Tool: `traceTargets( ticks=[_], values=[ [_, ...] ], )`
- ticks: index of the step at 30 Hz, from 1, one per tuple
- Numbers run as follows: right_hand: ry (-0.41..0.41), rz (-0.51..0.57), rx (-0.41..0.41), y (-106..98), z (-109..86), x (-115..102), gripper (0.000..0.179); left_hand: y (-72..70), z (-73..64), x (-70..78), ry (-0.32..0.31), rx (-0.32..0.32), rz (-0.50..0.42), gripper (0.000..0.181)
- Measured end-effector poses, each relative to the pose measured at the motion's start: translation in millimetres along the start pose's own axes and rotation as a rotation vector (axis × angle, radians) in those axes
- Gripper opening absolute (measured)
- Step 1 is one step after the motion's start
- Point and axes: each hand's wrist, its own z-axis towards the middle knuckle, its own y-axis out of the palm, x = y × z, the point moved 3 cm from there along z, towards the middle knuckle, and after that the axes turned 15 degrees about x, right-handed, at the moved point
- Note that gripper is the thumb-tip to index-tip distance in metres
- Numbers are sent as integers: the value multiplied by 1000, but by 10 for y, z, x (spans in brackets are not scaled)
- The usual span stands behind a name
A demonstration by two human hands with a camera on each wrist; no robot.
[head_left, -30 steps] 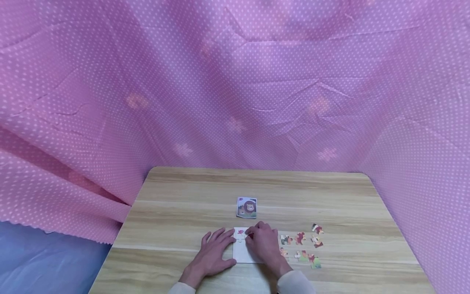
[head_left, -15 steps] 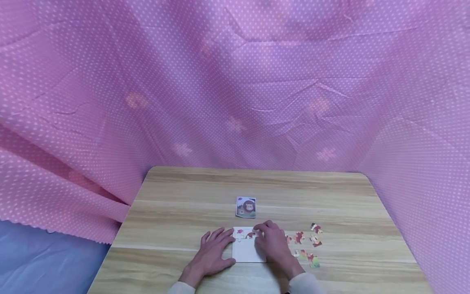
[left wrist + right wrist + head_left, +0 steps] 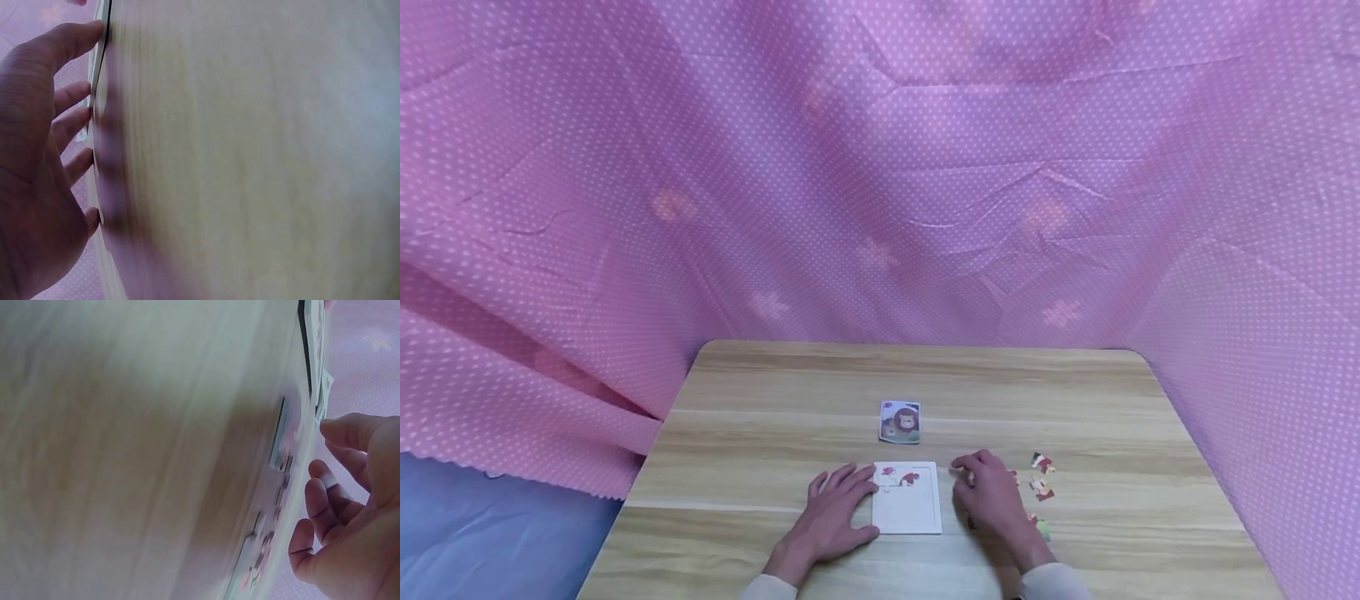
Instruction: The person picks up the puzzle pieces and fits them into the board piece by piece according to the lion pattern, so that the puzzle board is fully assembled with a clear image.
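Note:
A white square puzzle board (image 3: 913, 512) lies on the wooden table. Its top row holds a piece with a pink print (image 3: 889, 472) and, to the right, a brown-printed piece (image 3: 911, 479). At the board's left edge rests my left hand (image 3: 829, 515), fingers spread and fingertips at the rim; the left wrist view shows its thumb (image 3: 81, 37) there too. My right hand (image 3: 992, 496) is right of the board, over loose pieces it partly hides. In the right wrist view its fingers (image 3: 322, 506) bend loosely, with nothing seen between them and the thumb.
Several loose puzzle pieces (image 3: 1042, 490) lie right of the right hand, and some show beneath it as pieces (image 3: 282, 434) in the right wrist view. A lion picture card (image 3: 901, 422) lies behind the board. Pink dotted cloth (image 3: 880, 208) surrounds the table.
My right hand has moved right, off the board to the loose pieces. The brown-printed piece, first under its fingers, now shows uncovered in the top row. My left hand has stayed in place.

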Motion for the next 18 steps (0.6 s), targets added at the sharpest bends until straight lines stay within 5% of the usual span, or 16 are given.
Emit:
traceTargets(
  ticks=[18],
  values=[
    [40, -36, 87, -242, -87, 291, 23, -18, -68, -7, -6, -31, 5, 62]
  ],
)
